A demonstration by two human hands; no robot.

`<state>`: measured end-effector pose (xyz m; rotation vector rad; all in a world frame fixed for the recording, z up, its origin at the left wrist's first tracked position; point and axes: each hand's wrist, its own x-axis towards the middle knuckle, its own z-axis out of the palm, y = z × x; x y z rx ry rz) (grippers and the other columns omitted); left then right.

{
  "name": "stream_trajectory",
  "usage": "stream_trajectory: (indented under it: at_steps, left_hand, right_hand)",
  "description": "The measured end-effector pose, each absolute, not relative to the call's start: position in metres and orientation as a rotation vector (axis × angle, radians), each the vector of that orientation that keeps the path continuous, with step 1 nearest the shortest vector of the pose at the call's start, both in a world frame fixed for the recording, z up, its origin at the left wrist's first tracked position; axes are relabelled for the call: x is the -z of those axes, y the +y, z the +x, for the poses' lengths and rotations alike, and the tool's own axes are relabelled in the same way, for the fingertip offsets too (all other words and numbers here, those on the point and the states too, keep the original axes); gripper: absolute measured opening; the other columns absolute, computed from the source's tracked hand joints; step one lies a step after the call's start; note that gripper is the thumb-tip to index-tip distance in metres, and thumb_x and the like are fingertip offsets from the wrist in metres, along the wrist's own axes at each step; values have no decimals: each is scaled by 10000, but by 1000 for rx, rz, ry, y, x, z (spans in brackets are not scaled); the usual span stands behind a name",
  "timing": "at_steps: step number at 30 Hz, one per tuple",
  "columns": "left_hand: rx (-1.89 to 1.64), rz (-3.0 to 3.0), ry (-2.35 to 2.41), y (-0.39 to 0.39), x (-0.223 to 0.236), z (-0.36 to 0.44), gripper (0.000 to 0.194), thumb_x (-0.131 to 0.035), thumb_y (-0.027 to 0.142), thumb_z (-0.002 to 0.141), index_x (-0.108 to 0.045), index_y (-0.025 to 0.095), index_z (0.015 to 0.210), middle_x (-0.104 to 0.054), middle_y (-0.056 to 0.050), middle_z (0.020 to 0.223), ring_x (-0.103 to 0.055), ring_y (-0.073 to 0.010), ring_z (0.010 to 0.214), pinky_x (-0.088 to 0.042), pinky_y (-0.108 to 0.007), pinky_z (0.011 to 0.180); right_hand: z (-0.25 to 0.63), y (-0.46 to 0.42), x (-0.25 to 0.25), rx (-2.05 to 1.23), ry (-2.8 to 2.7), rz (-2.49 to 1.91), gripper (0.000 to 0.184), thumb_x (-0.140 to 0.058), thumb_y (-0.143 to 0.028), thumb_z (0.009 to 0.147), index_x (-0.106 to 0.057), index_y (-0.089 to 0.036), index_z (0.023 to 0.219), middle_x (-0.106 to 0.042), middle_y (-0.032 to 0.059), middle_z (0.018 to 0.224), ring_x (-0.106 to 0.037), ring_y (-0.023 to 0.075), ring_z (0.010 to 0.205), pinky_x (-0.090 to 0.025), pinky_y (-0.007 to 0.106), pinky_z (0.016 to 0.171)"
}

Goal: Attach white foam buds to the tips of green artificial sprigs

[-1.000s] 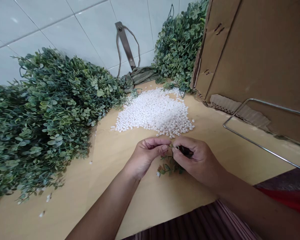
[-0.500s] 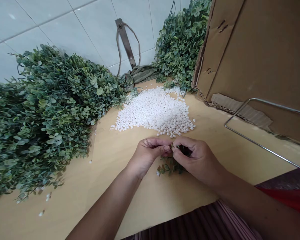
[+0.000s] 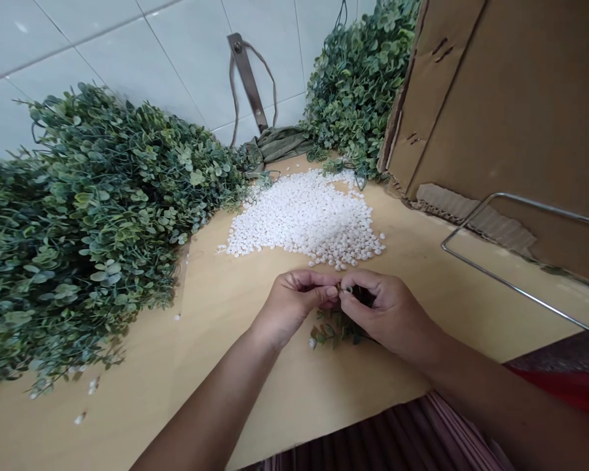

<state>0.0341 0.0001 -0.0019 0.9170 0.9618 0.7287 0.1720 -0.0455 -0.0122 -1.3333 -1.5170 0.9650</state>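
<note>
My left hand [image 3: 302,297] and my right hand [image 3: 380,301] meet fingertip to fingertip over the table, both closed in a pinch. Between them is part of a green artificial leaf sprig [image 3: 331,329], its lower leaves hanging beneath my fingers. One small white bud [image 3: 312,342] shows at the sprig's left end. Exactly what the left fingertips pinch is too small to make out. Just beyond my hands lies a spread pile of small white beads or buds [image 3: 299,216].
A large heap of artificial greenery [image 3: 98,216] fills the left side, and another bunch [image 3: 360,85] stands at the back. At right are a cardboard box [image 3: 510,118] and a bent metal wire frame [image 3: 500,278]. Stray white buds [image 3: 80,417] lie at lower left on the table [image 3: 294,405].
My hands stay pinched together in nearly the same spot, with only slight finger movement. The leaf sprig beneath them has shifted a little.
</note>
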Motion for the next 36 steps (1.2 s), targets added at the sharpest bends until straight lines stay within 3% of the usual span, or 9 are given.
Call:
stream_trajectory:
  at_steps: [6, 9, 15, 17, 21, 25, 27, 32, 36]
  left_hand:
    - [-811, 1075, 1046, 1, -4, 28, 270, -763, 262, 580, -700, 151, 817, -686, -16, 689, -600, -111, 625, -488, -249, 639]
    - [-733, 1327, 1137, 3, -8, 19, 191, -734, 212, 593, -691, 135, 762, -682, -32, 735, -598, -123, 675, -483, -254, 674]
    - [-494, 1767, 1140, 1, 0, 16, 130, -608, 194, 694, -680, 152, 793, -668, -38, 739, -566, -135, 641, -449, -255, 590]
    - [-486, 1827, 1138, 1, 1, 17, 121, -553, 157, 720, -671, 160, 747, -654, -26, 698, -554, -127, 622, -433, -247, 577]
    - [-560, 1711, 1099, 1, -7, 16, 65, -572, 159, 711, -632, 155, 685, -607, -14, 647, -545, -122, 614, -426, -239, 567]
    - [-632, 1654, 1041, 0, -16, 14, 52, -589, 126, 691, -631, 156, 689, -582, -4, 649, -550, -115, 614, -430, -235, 574]
    - [-671, 1740, 1028, -2, -17, 15, 78, -592, 105, 688, -647, 159, 681, -584, -5, 661, -547, -111, 625, -429, -231, 588]
    - [-766, 1856, 1131, -3, -12, 19, 77, -608, 168, 723, -682, 164, 745, -618, -15, 678, -531, -109, 603, -414, -226, 561]
    - [-782, 1780, 1147, -2, -9, 20, 91, -612, 174, 719, -686, 160, 770, -643, -25, 689, -552, -119, 623, -426, -234, 573]
  right_hand:
    - [174, -41, 14, -969, -1403, -1325, 133, -465, -272, 775, -537, -178, 714, -528, -6, 624, -495, 126, 580, -393, 233, 531]
    - [176, -40, 14, -937, -1332, -1358, 149, -474, -300, 781, -532, -178, 718, -538, 2, 618, -504, 134, 582, -390, 236, 518]
    - [178, -44, 7, -983, -1259, -1248, 117, -546, -292, 779, -554, -180, 745, -570, 5, 654, -521, 127, 599, -421, 231, 541]
    - [182, -45, 1, -1116, -1265, -1081, 208, -549, -368, 802, -585, -181, 716, -585, 12, 666, -538, 131, 623, -452, 245, 588]
    - [190, -43, -6, -1400, -1129, -754, 526, -376, -585, 852, -585, -190, 574, -585, 24, 611, -590, 159, 672, -501, 301, 676]
    - [185, -40, 1, -1249, -1069, -1054, 223, -635, -393, 744, -586, -185, 682, -584, -7, 660, -573, 120, 608, -492, 234, 578]
    - [179, -41, 5, -1198, -1254, -1104, 132, -633, -289, 738, -603, -176, 799, -610, 5, 731, -587, 125, 661, -494, 233, 615]
    - [175, -42, 13, -1060, -1538, -1166, 170, -492, -204, 833, -603, -175, 959, -661, 41, 875, -615, 158, 839, -495, 267, 734]
    - [176, -41, 16, -947, -1593, -1277, 172, -510, -179, 804, -606, -181, 946, -673, 29, 835, -630, 160, 777, -495, 254, 673]
